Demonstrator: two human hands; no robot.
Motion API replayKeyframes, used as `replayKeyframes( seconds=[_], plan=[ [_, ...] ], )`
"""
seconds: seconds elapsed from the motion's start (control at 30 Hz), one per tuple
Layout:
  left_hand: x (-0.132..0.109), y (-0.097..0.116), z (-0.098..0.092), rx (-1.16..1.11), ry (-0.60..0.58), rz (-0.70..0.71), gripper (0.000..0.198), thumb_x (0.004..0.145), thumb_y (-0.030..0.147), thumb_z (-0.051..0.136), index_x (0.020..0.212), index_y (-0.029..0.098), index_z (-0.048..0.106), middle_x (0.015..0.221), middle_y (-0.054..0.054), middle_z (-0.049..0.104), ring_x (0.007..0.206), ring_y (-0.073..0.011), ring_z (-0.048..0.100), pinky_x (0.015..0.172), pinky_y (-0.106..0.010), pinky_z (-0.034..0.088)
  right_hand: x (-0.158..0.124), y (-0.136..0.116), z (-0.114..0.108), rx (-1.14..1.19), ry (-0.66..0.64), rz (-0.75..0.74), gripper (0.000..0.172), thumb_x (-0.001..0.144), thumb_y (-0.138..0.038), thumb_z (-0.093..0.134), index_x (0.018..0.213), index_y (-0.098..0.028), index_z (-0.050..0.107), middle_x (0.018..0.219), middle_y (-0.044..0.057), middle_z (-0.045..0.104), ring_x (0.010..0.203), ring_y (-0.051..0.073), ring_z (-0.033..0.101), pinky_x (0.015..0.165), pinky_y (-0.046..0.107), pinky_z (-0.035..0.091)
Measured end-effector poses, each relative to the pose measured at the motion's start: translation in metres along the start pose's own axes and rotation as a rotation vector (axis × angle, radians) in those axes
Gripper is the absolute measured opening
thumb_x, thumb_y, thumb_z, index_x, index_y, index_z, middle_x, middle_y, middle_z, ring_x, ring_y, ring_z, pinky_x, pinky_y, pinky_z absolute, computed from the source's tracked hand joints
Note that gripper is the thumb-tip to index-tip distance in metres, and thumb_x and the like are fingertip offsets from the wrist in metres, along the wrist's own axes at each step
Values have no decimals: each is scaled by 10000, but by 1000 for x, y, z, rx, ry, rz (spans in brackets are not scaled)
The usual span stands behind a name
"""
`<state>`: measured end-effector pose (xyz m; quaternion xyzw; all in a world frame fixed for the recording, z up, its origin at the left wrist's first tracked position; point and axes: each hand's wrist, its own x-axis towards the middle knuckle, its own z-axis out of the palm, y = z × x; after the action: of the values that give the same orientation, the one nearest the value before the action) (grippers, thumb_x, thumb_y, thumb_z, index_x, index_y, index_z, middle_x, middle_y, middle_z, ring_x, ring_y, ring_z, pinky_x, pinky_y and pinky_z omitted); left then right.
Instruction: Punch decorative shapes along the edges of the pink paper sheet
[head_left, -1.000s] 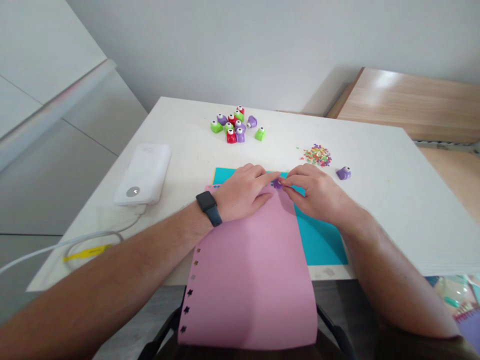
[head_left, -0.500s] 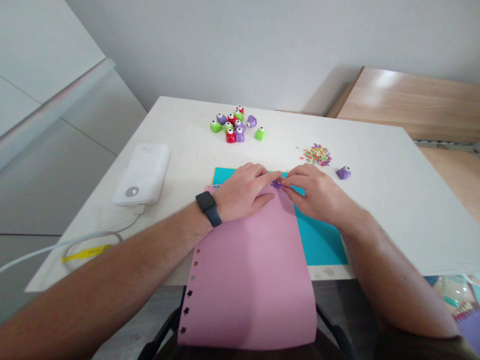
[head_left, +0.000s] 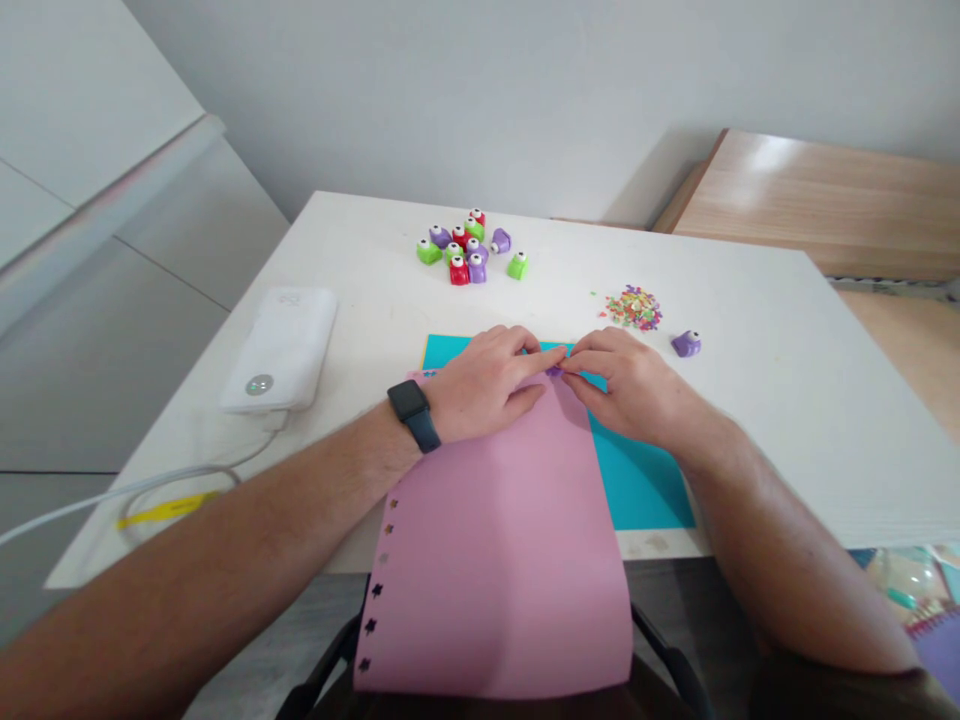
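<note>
A pink sheet of paper (head_left: 499, 540) with flower-shaped holes along its left edge lies over a blue sheet (head_left: 645, 480) and hangs past the table's front edge. At its top right corner sits a small purple craft punch (head_left: 554, 371), mostly hidden by fingers. My right hand (head_left: 622, 385) pinches the punch from the right. Spread over the top of the pink sheet is my left hand (head_left: 499, 385), its index finger stretched onto the punch and its thumb resting on the paper.
Several red, green and purple punches (head_left: 459, 270) stand at the back. Another purple punch (head_left: 686, 344) lies right of a heap of coloured paper cutouts (head_left: 634, 307). On the left are a white power bank (head_left: 283, 345) with a cable and a yellow strip (head_left: 169, 511).
My left index finger has shifted slightly over the punch, covering more of it. The right hand keeps its pinch, and the paper stays in place.
</note>
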<state>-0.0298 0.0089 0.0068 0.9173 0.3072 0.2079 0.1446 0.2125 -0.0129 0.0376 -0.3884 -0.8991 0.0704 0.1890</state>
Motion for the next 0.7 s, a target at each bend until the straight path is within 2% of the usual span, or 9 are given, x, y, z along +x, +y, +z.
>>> replayKeyframes(
  seconds=[0.37,0.7],
  plan=[
    [1,2,-4,36,-40,-14,484,965,198,555,1440,225,644,1260,-125,650,1134,-275,612,1029,-461,503,1,2,2,-8,-37,16,182,992,-143,630,1040,-201,795,998,104,753,947,252,674,905,403,549],
    [4,5,-7,124,-90,-23,487,945,230,569,1426,231,647,1240,-124,647,1113,-292,614,993,-470,494,2,4,2,-10,-89,36,191,1008,-167,620,1044,-228,797,967,85,735,939,239,665,893,382,530]
  ],
)
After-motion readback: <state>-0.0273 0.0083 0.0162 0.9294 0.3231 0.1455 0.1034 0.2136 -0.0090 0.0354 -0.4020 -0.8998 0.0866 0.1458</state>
